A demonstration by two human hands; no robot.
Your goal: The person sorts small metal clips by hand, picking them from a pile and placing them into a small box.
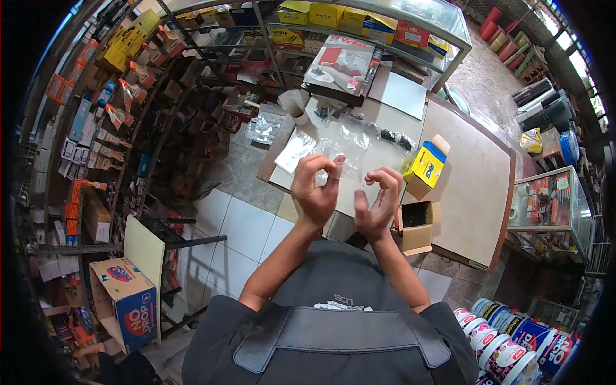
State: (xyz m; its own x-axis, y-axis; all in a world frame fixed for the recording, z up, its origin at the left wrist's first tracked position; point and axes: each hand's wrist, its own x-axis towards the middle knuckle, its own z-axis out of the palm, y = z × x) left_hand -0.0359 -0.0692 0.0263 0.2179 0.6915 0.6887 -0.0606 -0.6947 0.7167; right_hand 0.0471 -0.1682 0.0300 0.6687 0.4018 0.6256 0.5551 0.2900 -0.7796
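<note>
My left hand (316,187) and my right hand (378,200) are raised side by side over the near edge of a wooden counter (468,186). Between their pinched fingertips they hold a small clear plastic bag (348,171). Whether anything is inside the bag is too small to tell. A yellow and blue box (425,165) stands just right of my right hand. An open cardboard box (416,224) with dark contents sits below it by my right wrist.
Several clear plastic bags (296,151) and small dark parts (393,136) lie further back on the counter. A glass display case (410,25) holds yellow boxes. Stocked shelves (122,77) line the left; paint tubs (507,346) stand at lower right.
</note>
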